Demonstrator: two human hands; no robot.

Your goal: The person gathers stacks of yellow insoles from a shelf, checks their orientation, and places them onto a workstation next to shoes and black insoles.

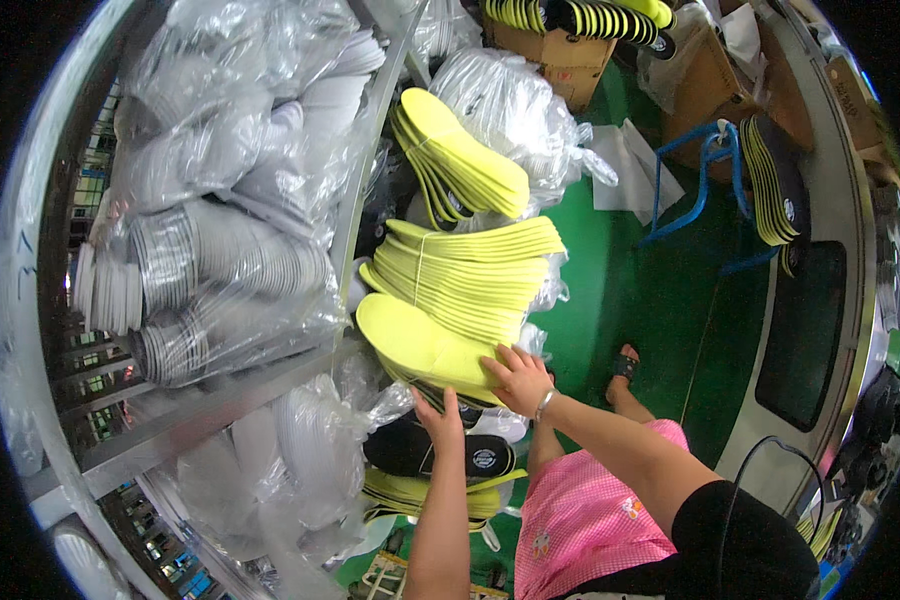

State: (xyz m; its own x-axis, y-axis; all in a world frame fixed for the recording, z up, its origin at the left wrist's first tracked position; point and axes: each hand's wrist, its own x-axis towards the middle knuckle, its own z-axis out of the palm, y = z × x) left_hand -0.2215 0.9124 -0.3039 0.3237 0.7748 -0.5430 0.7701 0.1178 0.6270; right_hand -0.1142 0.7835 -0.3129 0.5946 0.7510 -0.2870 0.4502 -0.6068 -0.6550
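Observation:
A stack of yellow-green insoles (415,340) lies in front of me, its top one facing up. My left hand (440,418) is at the near edge of this stack, thumb and fingers against its side. My right hand (520,380), with a bracelet at the wrist, grips the stack's right end, fingers over the top insole. Directly behind lies a larger bundle of yellow insoles (460,275) on edge, with a thin band around it. Farther back leans another yellow bundle (460,150). Below my left hand are black insoles (435,452) with a round white print.
On the left, a metal rack (170,425) holds plastic bags of white insoles (240,250). A clear bag (510,110) bulges behind the yellow bundles. Cardboard boxes (575,75), a blue metal frame (705,185) and black-and-yellow insoles (775,190) stand farther right over the green floor (610,290).

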